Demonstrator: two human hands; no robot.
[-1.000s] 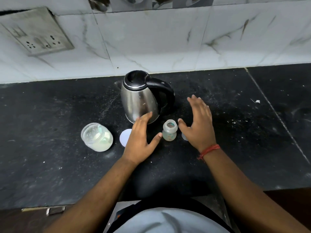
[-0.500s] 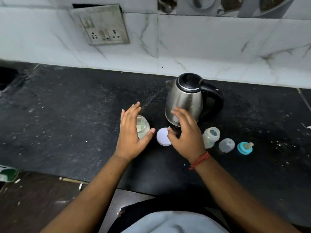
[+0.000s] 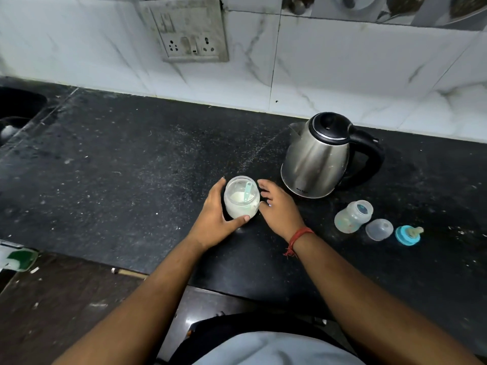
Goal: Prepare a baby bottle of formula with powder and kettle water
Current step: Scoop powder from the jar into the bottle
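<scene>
Left hand [image 3: 213,219] grips the open powder jar [image 3: 241,197] upright on the counter [image 3: 131,167], scoop [image 3: 247,191] inside; right hand [image 3: 279,209] rests relaxed just beside it, holding nothing. Bottle [image 3: 353,216] stands uncapped and apparently empty near the kettle [image 3: 319,159], cap [image 3: 379,229] and teat [image 3: 408,234] beside it. Judged early: powder, water and closing all remain.

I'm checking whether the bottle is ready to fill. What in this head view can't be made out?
- Kettle: its black lid is shut, so the water level is hidden.
- Baby bottle: measuring marks too small and blurred.
- Jar lid: not visible; perhaps under the right hand.
- Powder jar: left hand hides its left side.
</scene>
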